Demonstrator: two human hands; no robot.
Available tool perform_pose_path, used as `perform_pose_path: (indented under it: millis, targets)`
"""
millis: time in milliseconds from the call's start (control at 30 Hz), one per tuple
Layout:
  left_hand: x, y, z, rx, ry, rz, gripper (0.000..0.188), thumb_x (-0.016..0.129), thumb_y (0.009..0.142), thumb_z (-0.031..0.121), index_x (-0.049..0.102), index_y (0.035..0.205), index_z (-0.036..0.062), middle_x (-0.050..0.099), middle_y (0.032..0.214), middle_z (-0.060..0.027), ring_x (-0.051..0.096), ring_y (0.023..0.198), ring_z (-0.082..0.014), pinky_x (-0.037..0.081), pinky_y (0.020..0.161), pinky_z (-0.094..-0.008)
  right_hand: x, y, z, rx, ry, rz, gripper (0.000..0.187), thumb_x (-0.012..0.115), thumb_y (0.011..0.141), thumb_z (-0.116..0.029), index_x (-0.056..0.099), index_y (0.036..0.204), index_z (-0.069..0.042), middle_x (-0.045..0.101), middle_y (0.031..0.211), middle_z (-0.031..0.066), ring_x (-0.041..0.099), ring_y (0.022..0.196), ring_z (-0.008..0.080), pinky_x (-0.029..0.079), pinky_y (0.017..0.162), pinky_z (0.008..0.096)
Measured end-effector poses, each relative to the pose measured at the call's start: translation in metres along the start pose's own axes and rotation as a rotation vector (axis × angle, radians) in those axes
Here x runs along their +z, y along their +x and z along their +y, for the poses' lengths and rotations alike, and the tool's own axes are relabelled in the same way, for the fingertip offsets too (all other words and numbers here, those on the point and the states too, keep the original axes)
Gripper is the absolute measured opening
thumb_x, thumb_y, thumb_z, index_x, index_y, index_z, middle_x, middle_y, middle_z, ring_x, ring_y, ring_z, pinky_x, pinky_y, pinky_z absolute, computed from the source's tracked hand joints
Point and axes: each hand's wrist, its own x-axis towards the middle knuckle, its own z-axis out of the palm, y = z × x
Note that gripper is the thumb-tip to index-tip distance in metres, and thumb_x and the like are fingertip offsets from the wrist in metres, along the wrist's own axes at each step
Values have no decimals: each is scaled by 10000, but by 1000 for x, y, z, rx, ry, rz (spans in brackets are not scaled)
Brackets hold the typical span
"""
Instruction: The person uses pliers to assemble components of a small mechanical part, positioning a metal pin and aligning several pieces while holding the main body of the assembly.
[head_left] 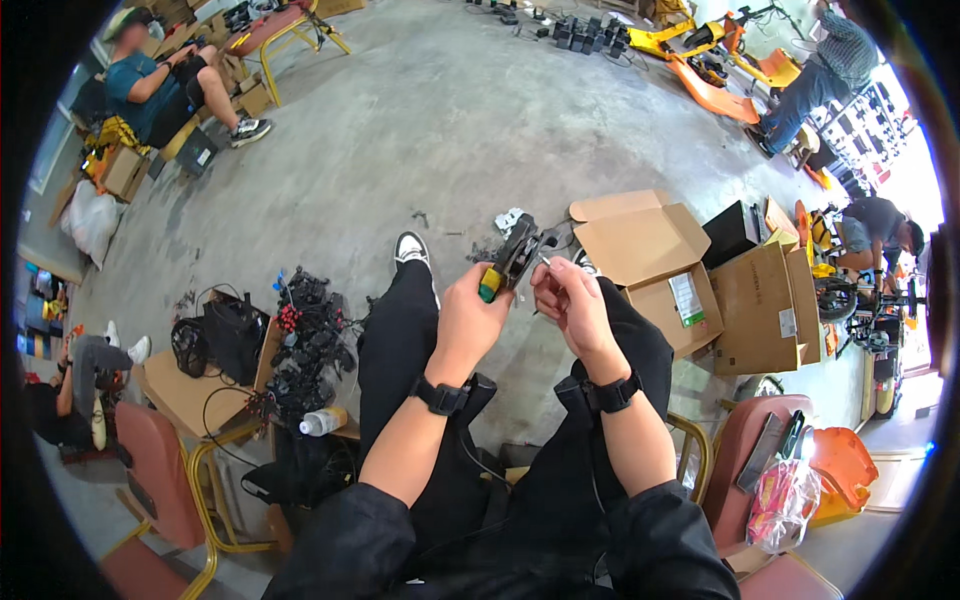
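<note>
Between my knees my left hand [470, 318] is closed around a dark mechanical part [518, 248], black with a greyish edge. A yellow and green handle [489, 283], like a screwdriver's, sticks out at the same fingers. My right hand [572, 305] is held just right of the part, thumb and fingers pinched together. A small pale, metallic-looking tip [546, 262] shows at those fingers, too small to name. Whether my right fingers touch the dark part is unclear. Beyond it, a whitish piece [508, 220] lies on the floor.
On the right stand an open cardboard box [640, 245] and a taller carton [757, 312]. A heap of black cables and parts [312, 345] lies left, near a bottle [323, 421] and a box flap [195, 385]. Chairs [160, 470] flank me. Several people sit or work farther off.
</note>
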Motion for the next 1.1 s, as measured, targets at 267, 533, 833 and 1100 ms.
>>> perform_pose_path:
  millis: [267, 533, 833, 1100]
  targets:
    - [-7, -4, 5, -122, -96, -86, 238, 674, 733, 134, 618, 914, -12, 641, 750, -200, 620, 726, -380, 480, 622, -390, 5, -9, 2, -301, -870, 163, 157, 477, 935, -122, 588, 912, -14, 503, 654, 66, 470, 587, 143, 401, 575, 275]
    - [-7, -4, 7, -119, -2, -79, 264, 683, 721, 134, 617, 925, -20, 638, 754, -210, 613, 751, -392, 482, 628, -406, 6, -8, -14, -749, -1443, 158, 75, 585, 818, -37, 579, 883, -1, 582, 801, 125, 531, 762, 313, 407, 697, 382]
    - [-5, -4, 3, -135, 39, -113, 247, 675, 739, 136, 601, 898, -37, 613, 712, -215, 603, 658, -356, 466, 607, -358, 5, -7, -14, -793, -1517, 171, 85, 607, 805, -46, 600, 886, -21, 553, 743, 82, 529, 732, 265, 383, 709, 360]
    - [-9, -3, 6, -152, 102, -136, 263, 684, 728, 146, 599, 892, -41, 605, 725, -234, 596, 710, -399, 466, 609, -383, 1, -8, -12, -673, -1438, 165, 79, 592, 831, -75, 616, 873, -13, 571, 789, 87, 518, 741, 264, 363, 769, 343]
